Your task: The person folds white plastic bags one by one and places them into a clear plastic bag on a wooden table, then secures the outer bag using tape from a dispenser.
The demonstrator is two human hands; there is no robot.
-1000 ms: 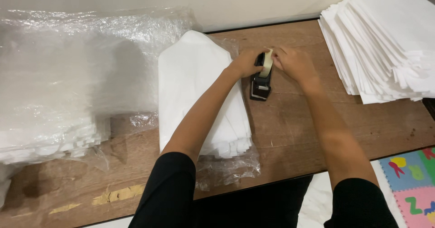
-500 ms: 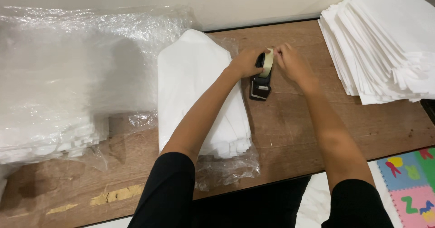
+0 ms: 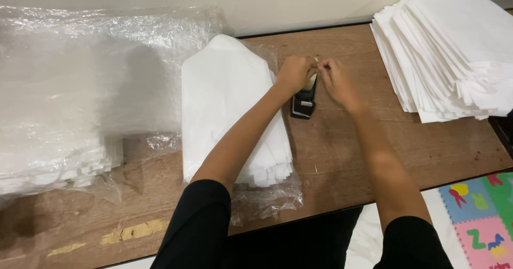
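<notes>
Two hands [image 3: 315, 79] over tape dispenser [image 3: 303, 103], wooden table [image 3: 438, 146], foam floor mat [image 3: 481, 215]

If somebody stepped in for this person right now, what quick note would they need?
Left hand and right hand: both at the top of the black tape dispenser, fingertips pinched together over it; whether tape is gripped is too small to tell.
Middle stack of white sheets lies in an open clear plastic bag beside the dispenser.
Loose white stack sits on the right, wrapped bundles on the left.
No tape shows on the bag yet.
</notes>
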